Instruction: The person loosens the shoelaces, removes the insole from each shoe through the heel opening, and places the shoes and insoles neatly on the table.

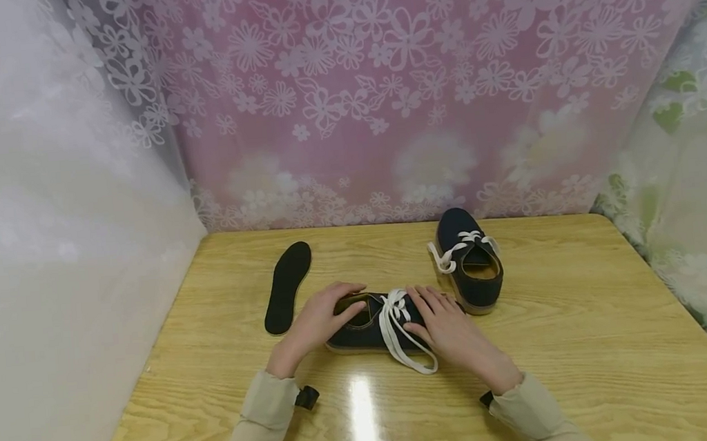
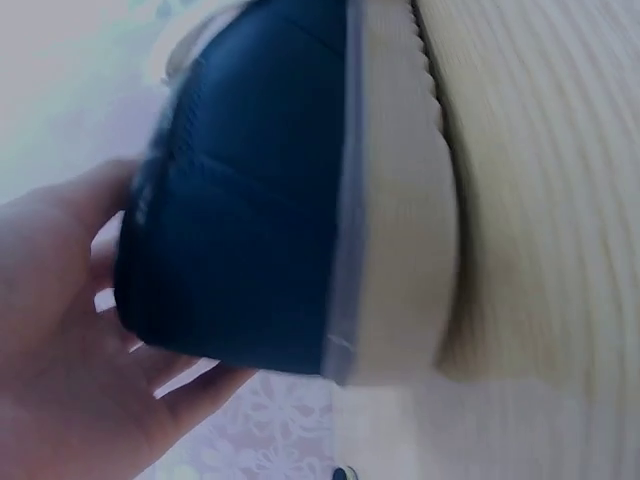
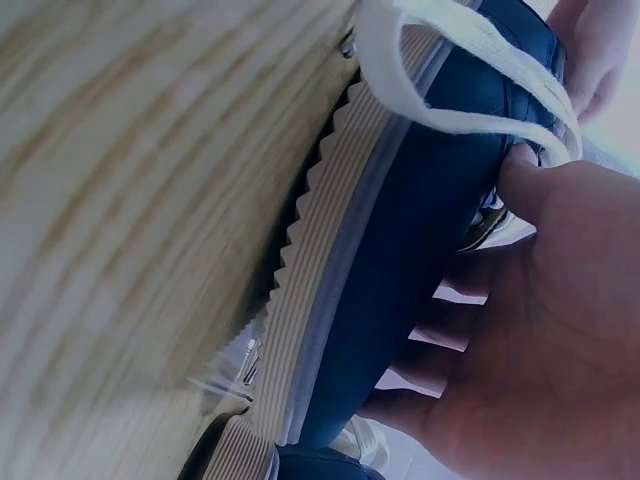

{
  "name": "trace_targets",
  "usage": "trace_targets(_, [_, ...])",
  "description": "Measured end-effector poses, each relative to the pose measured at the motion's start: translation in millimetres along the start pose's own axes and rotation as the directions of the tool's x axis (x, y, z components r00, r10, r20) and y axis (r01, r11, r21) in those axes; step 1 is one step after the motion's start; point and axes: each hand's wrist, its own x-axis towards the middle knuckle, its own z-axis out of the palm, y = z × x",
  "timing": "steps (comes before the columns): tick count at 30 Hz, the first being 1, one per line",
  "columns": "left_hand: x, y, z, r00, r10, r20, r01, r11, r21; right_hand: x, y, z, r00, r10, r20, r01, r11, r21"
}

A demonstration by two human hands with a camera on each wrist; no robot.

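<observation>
A dark navy lace-up shoe (image 1: 356, 339) with a pale sole lies sideways in front of me, sole down, heel to the left. My left hand (image 1: 319, 318) holds it at the heel end, thumb and fingers about the collar. Over the toe end lies my right hand (image 1: 452, 330), gripping the upper with the thumb beside the laces. White laces (image 1: 389, 328) hang loose down the near side. The left wrist view shows the shoe's heel (image 2: 245, 250) up close. In the right wrist view, the fingers (image 3: 425, 360) reach behind the upper, their tips hidden.
Left of the shoe, a black insole (image 1: 287, 288) lies flat on the wooden table (image 1: 587, 340). The matching shoe (image 1: 456, 225) stands behind my right hand, toe away from me, its laces loose. A pink flowered curtain (image 1: 351, 110) hangs at the table's back edge.
</observation>
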Motion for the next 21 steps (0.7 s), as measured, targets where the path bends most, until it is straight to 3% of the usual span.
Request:
trace_targets(4, [5.6,13.5,1.5,0.993,0.033,-0.117,-0.028,0.999,0.047,0.7,-1,-2,1.0,0.006,0.002,-0.006,1.0,0.004])
trace_targets(6, [8.9,21.1,3.6,0.987,0.067,-0.147,-0.053,0.994,0.094,0.7,-1,-2,1.0,0.007,0.002,-0.007,1.0,0.001])
trace_targets(10, [13.1,33.8,8.5,0.987,0.114,-0.113,-0.088,0.973,0.213,1.2,0,0,1.0,0.0,0.005,0.0,1.0,-0.009])
trace_targets(13, [13.9,38.3,11.0,0.992,0.108,-0.061,-0.089,0.964,0.25,1.6,0,1,1.0,0.002,0.016,-0.002,1.0,-0.011])
trace_targets(21, [13.7,37.3,8.1,0.991,0.114,-0.067,-0.099,0.977,0.19,3.1,-1,2,1.0,-0.011,-0.012,0.011,1.0,-0.009])
